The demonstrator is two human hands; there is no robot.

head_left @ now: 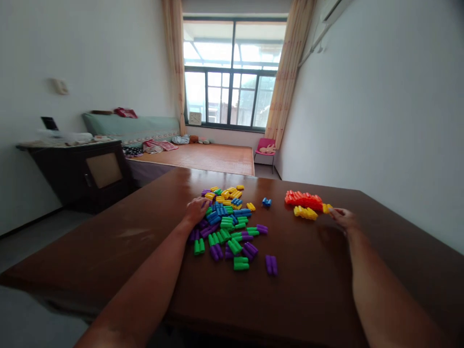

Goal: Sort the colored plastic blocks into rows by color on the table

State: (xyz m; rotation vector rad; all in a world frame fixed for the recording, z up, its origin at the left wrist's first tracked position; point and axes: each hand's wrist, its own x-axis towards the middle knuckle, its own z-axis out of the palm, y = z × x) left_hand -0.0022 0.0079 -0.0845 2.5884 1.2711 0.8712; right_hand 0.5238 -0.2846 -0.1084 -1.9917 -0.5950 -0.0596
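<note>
My right hand pinches a yellow plastic toy block made of joined tubes. That block is at the right end of a row of orange blocks; I cannot tell if it touches them. Just in front lies a short row of yellow blocks. At the left side of a loose pile, my left hand rests with its fingers curled in among the pieces, its fingertips partly hidden. Green blocks, blue blocks, purple blocks and yellow blocks make up the pile.
Everything lies on a brown glossy table. Apart from the pile are a blue block and a purple block. Beyond the table stand a bed, a pink chair and, at left, a dark cabinet.
</note>
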